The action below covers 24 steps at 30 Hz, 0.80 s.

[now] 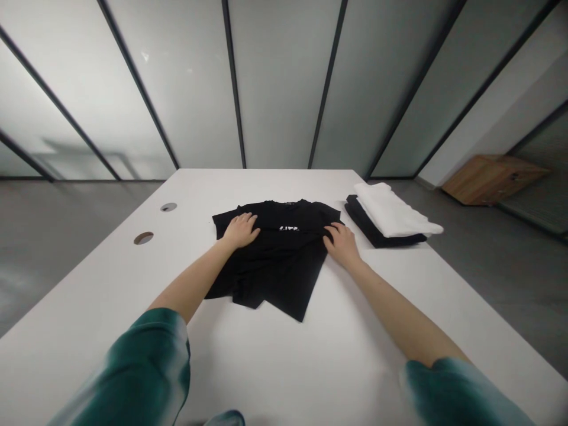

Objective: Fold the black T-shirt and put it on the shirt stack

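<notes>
Green sleeves frame the bottom of the view, one at each corner, and both bare forearms reach forward over the white worktop [89,331], converging slightly toward the middle.

On the left side of the worktop sit two round holes [144,238], well apart from the cloth. The left hand [242,229] lies palm down with its fingers spread, flat on the left shoulder area of a black T-shirt [275,260], wrist nearly straight. The shirt lies at the centre of the worktop, partly folded, its collar toward the far edge and a small white print showing between the hands; its lower hem fans out toward the camera in loose, uneven layers.

The right hand [341,241] rests on the shirt's right edge, palm down, fingers bent and close together on the cloth; whether they pinch it cannot be told.

Just right of the shirt lies a stack of folded clothes [390,219], white over black. Further right, on the floor, is a wooden box [492,177].
</notes>
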### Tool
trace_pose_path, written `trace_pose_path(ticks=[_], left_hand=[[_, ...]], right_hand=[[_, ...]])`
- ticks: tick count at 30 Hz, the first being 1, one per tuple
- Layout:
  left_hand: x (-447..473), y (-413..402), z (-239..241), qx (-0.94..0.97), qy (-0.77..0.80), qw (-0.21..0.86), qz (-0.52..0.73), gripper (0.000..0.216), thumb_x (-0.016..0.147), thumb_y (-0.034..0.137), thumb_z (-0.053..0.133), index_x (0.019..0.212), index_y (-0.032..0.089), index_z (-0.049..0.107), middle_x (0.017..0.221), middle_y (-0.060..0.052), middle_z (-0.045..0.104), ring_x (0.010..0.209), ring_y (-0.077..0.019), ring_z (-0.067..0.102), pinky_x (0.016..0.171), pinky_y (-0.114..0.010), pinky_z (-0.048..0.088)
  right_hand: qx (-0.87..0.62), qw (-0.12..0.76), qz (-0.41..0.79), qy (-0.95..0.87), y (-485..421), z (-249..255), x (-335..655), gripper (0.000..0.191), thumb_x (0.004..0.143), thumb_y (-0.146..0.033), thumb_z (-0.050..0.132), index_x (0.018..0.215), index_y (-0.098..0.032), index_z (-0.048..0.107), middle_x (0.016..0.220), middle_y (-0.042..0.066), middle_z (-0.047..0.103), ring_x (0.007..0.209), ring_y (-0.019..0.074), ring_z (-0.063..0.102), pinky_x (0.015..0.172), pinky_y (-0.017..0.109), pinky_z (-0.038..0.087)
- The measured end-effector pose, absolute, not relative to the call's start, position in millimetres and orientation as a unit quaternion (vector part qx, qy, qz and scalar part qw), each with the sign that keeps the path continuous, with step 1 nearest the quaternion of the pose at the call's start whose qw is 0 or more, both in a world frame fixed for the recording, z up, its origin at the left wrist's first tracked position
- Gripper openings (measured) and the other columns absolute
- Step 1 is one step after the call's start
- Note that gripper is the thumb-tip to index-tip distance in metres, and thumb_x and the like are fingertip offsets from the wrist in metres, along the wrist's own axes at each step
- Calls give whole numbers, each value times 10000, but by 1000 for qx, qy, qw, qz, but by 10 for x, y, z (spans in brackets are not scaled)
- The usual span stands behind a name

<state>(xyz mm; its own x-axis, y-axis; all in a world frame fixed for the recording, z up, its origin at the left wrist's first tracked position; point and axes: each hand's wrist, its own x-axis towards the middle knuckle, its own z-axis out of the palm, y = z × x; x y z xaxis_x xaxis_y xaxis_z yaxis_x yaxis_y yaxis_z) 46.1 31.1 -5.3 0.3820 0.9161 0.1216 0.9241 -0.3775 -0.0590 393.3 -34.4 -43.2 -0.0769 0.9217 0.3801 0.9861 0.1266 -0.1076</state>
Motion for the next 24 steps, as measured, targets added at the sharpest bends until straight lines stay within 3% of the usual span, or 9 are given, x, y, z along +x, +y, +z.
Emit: trace_pose_path(ticks=[7, 10, 13, 16, 19, 21, 24], left_hand=[[590, 154, -322, -806, -587, -61, 31, 727, 954, 632, 275, 1560, 231, 271, 1638, -109, 204, 1505, -313, 176, 1183, -547, 185], [494, 90, -326, -794, -603, -71, 44, 759, 942, 661, 257, 1570, 235, 241, 1646, -110, 167, 1510, -331, 144, 1174, -575, 178], [435, 29, -251, -784, -612, -78, 62, 782, 929, 679, 264, 1566, 225, 250, 1646, -126, 163, 1506, -349, 146, 1153, -593, 217], [450, 4, -134, -777, -622, -72, 66, 771, 912, 695, 290, 1511, 215, 369, 1601, -165, 293, 1454, -387, 272, 1103, -603, 295], [527, 12, -71, -750, -659, -43, 37, 734, 918, 693, 260, 1356, 175, 541, 1433, -205, 498, 1298, -403, 465, 1042, -594, 359], [577, 19, -98, -728, -685, -9, -1, 693, 929, 664, 279, 1281, 147, 578, 1349, -218, 543, 1234, -398, 503, 1015, -573, 385], [604, 10, -205, -708, -703, 31, -55, 555, 938, 578, 360, 1211, 155, 592, 1287, -197, 564, 1216, -367, 500, 1027, -527, 391]], right_hand=[[-688, 64, 2, -723, -543, -507, 3588, 593, 989, -530, 313, 1462, -212, 475, 1552, 139, 395, 1427, 352, 327, 1110, 526, 306], [-703, 71, -3, -707, -531, -460, 3670, 590, 1002, -523, 259, 1427, -201, 511, 1511, 148, 453, 1396, 329, 383, 1085, 499, 333], [-709, 72, -19, -701, -463, -334, 3748, 557, 1010, -489, 253, 1336, -177, 579, 1334, 163, 611, 1226, 320, 546, 1027, 491, 362], [-731, 67, -42, -678, -323, -198, 3801, 515, 988, -434, 336, 1334, -124, 559, 1150, 191, 682, 1069, 325, 616, 964, 487, 386], [-730, 75, -82, -674, -103, -133, 3841, 565, 922, -421, 471, 1398, -119, 502, 1308, 225, 593, 1168, 363, 553, 955, 484, 396], [-714, 74, -81, -691, 69, -134, 3857, 634, 880, -435, 538, 1437, -140, 470, 1405, 217, 525, 1228, 376, 509, 971, 488, 396], [-715, 69, -11, -695, 313, -161, 3879, 600, 851, -398, 568, 1405, -173, 519, 1331, 173, 603, 1173, 341, 562, 959, 464, 427]])
